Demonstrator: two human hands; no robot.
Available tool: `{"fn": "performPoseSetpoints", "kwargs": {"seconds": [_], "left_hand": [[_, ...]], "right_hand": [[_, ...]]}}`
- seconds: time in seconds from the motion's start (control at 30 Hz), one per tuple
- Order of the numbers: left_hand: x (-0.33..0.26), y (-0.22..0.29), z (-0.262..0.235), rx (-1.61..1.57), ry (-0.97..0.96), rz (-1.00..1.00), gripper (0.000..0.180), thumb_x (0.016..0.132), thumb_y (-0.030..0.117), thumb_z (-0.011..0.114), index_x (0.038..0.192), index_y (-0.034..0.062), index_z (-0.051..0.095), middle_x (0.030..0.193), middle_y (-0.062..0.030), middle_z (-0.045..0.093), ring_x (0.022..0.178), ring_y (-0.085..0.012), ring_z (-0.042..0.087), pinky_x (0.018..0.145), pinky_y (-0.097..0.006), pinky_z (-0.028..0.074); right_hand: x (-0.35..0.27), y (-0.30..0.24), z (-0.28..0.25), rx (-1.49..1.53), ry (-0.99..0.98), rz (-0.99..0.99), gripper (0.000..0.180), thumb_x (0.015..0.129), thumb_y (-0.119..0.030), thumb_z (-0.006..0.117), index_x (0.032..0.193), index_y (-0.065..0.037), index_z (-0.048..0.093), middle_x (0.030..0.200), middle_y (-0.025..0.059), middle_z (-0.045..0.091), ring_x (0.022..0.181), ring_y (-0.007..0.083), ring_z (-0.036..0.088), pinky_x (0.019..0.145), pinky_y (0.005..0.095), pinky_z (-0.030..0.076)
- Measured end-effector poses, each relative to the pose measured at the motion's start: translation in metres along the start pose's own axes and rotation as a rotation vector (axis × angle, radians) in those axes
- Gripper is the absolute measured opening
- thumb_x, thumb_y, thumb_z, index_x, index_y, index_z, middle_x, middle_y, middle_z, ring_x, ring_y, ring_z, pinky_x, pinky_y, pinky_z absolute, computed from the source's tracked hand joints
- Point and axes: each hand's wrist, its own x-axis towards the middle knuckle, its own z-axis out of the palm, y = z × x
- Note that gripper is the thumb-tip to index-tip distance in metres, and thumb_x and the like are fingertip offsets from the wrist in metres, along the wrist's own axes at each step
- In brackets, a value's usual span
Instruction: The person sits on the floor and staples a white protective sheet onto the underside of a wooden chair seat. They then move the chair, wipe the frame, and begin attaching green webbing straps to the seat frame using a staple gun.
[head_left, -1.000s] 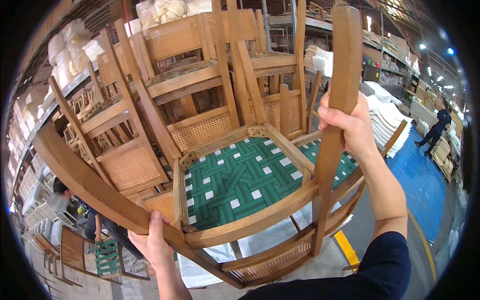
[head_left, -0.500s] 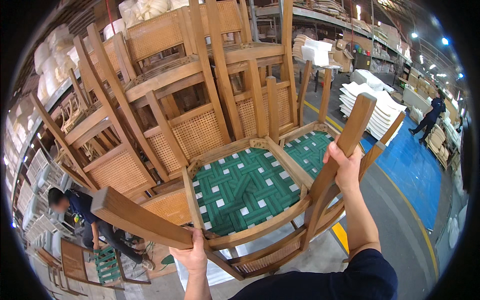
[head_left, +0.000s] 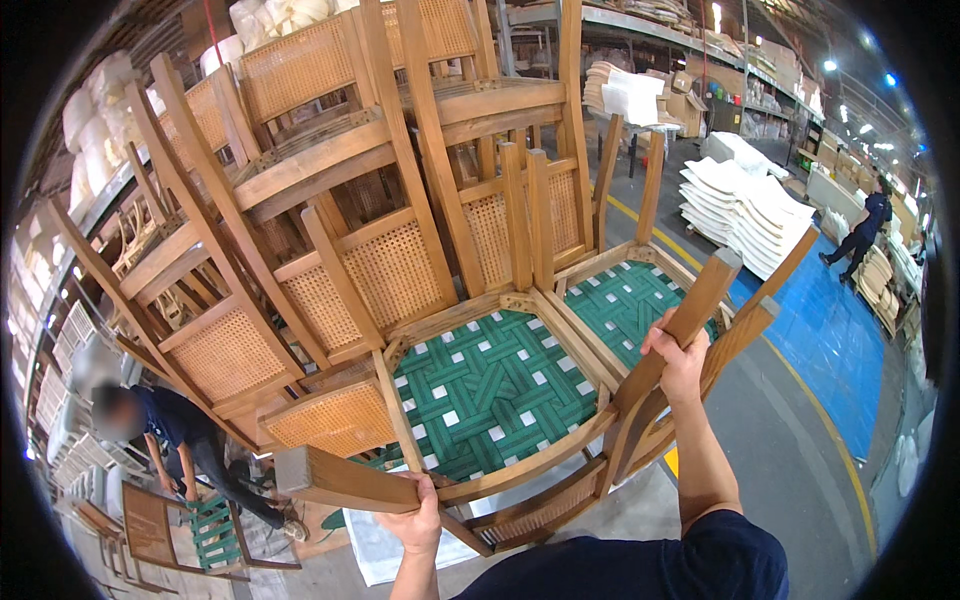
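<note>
An upturned wooden chair (head_left: pixel 385 405) is before me, its legs pointing up and the underside of its green woven webbing (head_left: pixel 490 385) facing me. My left hand (head_left: pixel 412 515) is closed around the lower part of the near left leg (head_left: pixel 345 480). Higher up, my right hand (head_left: pixel 678 352) wraps round the near right leg (head_left: pixel 705 295). The chair's cane back (head_left: pixel 530 515) hangs below the seat frame on my side. Close against its right side is a second upturned chair with green webbing (head_left: pixel 630 305).
Stacked cane-backed chairs (head_left: pixel 390 275) rise directly beyond. At the lower left a co-worker (head_left: pixel 175 425) bends over a chair with green straps (head_left: pixel 212 530). White curved sheets (head_left: pixel 745 215) are piled at right beside a blue floor covering (head_left: pixel 825 335). Another person (head_left: pixel 868 228) stands farther off.
The near leg ends have come lower in view, the left one also shifting right. Both hands have moved with the chair and keep their grips.
</note>
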Motion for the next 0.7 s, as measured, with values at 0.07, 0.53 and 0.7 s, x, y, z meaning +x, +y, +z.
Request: {"fn": "performPoseSetpoints", "kwargs": {"seconds": [0.07, 0.53, 0.7], "left_hand": [[0.001, -0.005, 0.006, -0.060, 0.020, -0.085, 0.018, 0.081, -0.001, 0.075, 0.092, 0.0015, 0.062, 0.089, -0.0097, 0.067, 0.082, -0.0220, 0.064, 0.080, -0.036, 0.053], [-0.008, -0.028, -0.014, 0.024, -0.181, -0.042, 0.032, 0.087, -0.006, 0.067, 0.104, 0.0081, 0.043, 0.095, -0.0081, 0.055, 0.090, -0.0199, 0.058, 0.088, -0.036, 0.049], [-0.009, -0.026, -0.027, 0.227, -0.178, 0.012, 0.024, 0.087, 0.003, 0.071, 0.107, 0.0057, 0.057, 0.106, -0.0098, 0.062, 0.095, -0.0233, 0.060, 0.098, -0.041, 0.046]], "right_hand": [[0.000, 0.008, 0.000, -0.032, -0.008, -0.009, 0.016, 0.084, -0.008, 0.072, 0.086, -0.004, 0.057, 0.077, 0.0068, 0.064, 0.065, 0.0162, 0.063, 0.062, 0.0315, 0.050], [-0.023, 0.013, 0.002, -0.210, 0.063, 0.009, 0.021, 0.087, -0.007, 0.071, 0.103, -0.002, 0.059, 0.086, 0.0073, 0.066, 0.076, 0.0172, 0.065, 0.073, 0.0318, 0.052], [-0.027, 0.011, 0.016, -0.213, 0.211, 0.081, 0.023, 0.087, -0.007, 0.074, 0.108, -0.003, 0.064, 0.097, 0.0051, 0.067, 0.088, 0.0182, 0.066, 0.080, 0.0335, 0.053]]}}
